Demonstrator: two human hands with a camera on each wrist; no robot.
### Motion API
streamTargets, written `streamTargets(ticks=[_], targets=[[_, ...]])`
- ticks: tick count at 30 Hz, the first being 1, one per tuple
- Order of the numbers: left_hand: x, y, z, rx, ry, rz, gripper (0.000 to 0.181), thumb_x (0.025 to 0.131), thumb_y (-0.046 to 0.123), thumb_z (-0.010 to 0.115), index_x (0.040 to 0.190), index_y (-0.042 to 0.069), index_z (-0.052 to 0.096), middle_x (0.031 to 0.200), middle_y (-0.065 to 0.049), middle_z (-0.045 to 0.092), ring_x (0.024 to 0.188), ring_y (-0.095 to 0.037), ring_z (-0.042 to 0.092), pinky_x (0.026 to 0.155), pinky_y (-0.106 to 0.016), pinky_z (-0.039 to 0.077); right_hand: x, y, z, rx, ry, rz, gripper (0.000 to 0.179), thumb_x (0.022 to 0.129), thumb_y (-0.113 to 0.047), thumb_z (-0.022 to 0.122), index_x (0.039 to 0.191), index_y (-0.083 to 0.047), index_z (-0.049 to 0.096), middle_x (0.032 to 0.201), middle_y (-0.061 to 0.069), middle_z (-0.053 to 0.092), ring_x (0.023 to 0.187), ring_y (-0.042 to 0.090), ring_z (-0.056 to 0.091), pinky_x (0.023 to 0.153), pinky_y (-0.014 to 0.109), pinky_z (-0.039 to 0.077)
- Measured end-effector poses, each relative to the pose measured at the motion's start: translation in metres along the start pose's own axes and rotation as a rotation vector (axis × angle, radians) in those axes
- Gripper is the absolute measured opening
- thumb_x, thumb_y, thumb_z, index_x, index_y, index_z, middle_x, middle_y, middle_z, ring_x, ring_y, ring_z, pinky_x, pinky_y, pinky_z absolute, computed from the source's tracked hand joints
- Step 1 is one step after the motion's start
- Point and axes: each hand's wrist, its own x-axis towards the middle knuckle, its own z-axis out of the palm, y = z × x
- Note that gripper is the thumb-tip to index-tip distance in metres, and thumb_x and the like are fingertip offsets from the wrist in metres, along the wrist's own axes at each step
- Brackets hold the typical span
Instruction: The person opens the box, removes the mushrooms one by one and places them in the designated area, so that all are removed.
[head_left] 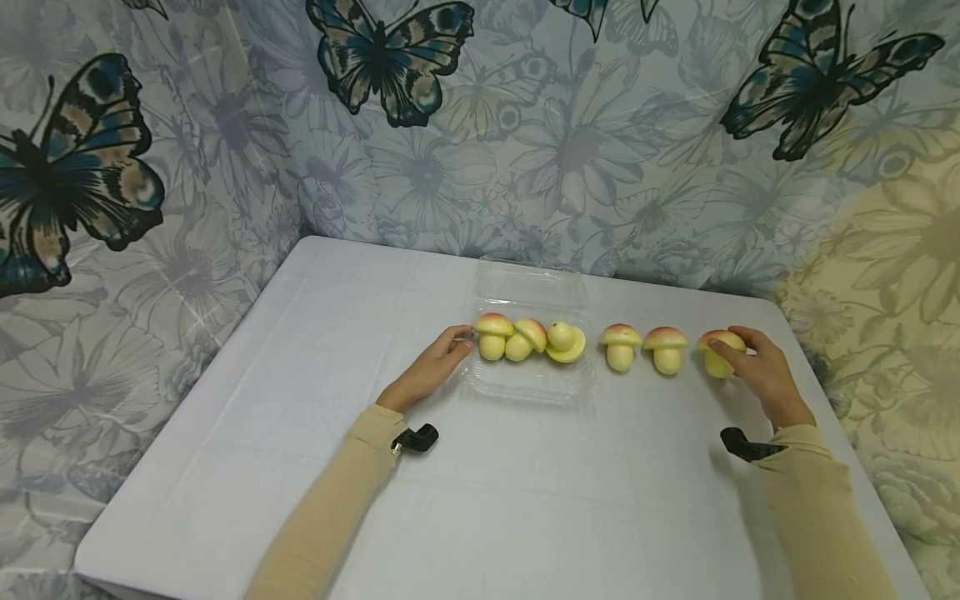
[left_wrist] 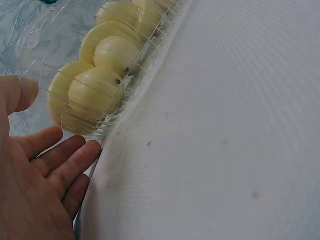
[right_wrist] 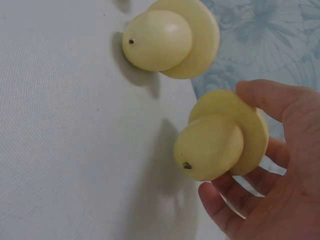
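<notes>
My right hand holds a mushroom-shaped toy with a yellow stem and a red-tinged cap, its thumb on the cap and its fingers around the far side. Two similar mushrooms, one nearer and one farther left, stand in line beside it. At the left wall of a clear plastic container, my left hand touches with nearly straight fingers, thumb by the rim. Inside lie three mushrooms: one upright at the left, one tilted in the middle, and one stem-up at the right.
The container's clear lid stands open toward the back of the white-covered table. Butterfly-patterned cloth hangs right behind the table and along its sides. A black wrist camera sits on the left sleeve, another on the right.
</notes>
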Motion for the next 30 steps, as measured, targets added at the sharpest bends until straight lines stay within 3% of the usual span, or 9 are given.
streamTargets(ticks=[17,30], targets=[[0.0006,0.0011,-0.0004,0.004,-0.003,-0.002,0.053,0.106,0.046,0.042,0.154,0.024,0.037,0.152,-0.006,0.05,0.141,-0.028,0.048,0.116,-0.054,0.038,0.0013,0.0037,0.001,-0.003,-0.016,-0.003,0.092,0.099,-0.058,0.052,0.16,0.001,0.016,0.159,0.034,0.024,0.089,-0.012,0.042,0.07,0.01,0.044],[-0.0001,0.001,-0.0005,0.001,-0.001,-0.008,0.051,0.107,0.046,0.043,0.153,0.027,0.038,0.153,-0.004,0.049,0.142,-0.026,0.047,0.118,-0.052,0.037,0.0025,0.0043,0.0019,-0.007,-0.029,0.021,0.095,0.098,-0.062,0.051,0.161,-0.001,0.015,0.162,0.033,0.021,0.092,-0.007,0.043,0.075,0.018,0.043]])
